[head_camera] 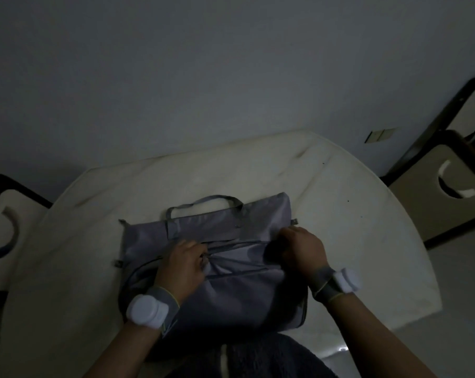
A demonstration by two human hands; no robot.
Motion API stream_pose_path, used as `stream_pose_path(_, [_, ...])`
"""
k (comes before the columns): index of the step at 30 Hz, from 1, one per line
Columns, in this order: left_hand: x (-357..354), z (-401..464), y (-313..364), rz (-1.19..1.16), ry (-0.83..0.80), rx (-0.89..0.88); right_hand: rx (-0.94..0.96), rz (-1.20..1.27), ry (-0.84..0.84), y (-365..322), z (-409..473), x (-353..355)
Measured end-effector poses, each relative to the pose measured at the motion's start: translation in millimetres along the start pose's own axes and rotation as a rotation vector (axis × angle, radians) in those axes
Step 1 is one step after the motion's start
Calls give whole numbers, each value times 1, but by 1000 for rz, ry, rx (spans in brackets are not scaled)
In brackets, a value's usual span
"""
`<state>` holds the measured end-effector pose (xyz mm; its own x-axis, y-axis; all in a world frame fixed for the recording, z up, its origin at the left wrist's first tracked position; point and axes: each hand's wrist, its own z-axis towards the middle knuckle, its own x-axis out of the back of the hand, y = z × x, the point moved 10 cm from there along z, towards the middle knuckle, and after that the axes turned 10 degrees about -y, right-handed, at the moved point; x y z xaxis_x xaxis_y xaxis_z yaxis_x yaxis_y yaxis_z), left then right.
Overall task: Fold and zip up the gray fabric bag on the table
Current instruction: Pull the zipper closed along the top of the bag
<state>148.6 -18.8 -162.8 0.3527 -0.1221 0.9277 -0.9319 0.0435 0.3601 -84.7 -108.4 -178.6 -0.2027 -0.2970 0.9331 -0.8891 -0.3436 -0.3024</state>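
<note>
The gray fabric bag [230,290] lies flat on the white table [353,241], its carry handle [206,201] pointing away from me. A zipper line [239,245] runs across the bag's middle. My left hand [183,264] rests on the bag's left half, fingers pinched at the zipper where the fabric bunches; the pull itself is too dark to make out. My right hand [301,248] is a closed fist gripping the bag's fabric at its right edge. Both wrists wear gray bands with white pods.
Dim room. A dark-framed chair [443,192] with a pale seat stands at the table's right, another chair [4,211] at the left. A gray wall rises behind the table. My dark clothing [258,358] shows at the bottom edge.
</note>
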Motion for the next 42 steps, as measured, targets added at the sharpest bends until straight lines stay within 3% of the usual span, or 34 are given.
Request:
stream_pose_path(5, [9, 8, -27, -52, 42, 119, 52, 32, 6, -9, -11, 33])
stream_pose_path(9, [1, 6, -29, -19, 13, 134, 4, -59, -379, -17, -10, -3])
stream_pose_path(12, [-1, 5, -25, -8, 23, 103, -24, -176, -465, -27, -9, -8])
stream_pose_path(16, [7, 7, -12, -39, 59, -1, 137, -90, -318, -72, -4, -2])
stream_pose_path(19, [8, 6, -8, -22, 55, -24, 222, -138, -404, -100, -7, -32])
stream_pose_path(22, [10, 1, -19, -26, 71, 18, 318, -128, -257, -117, -9, -30])
stream_pose_path(29, [14, -12, -18, -64, 132, 6, 239, -205, -326, -115, -1, -35])
stream_pose_path(35, [3, -11, -17, -48, 20, 21, 476, -191, -15, -182, -13, -36])
stream_pose_path(42, [-6, -12, -15, -69, -10, -24, 451, -64, 32, -179, -14, -31])
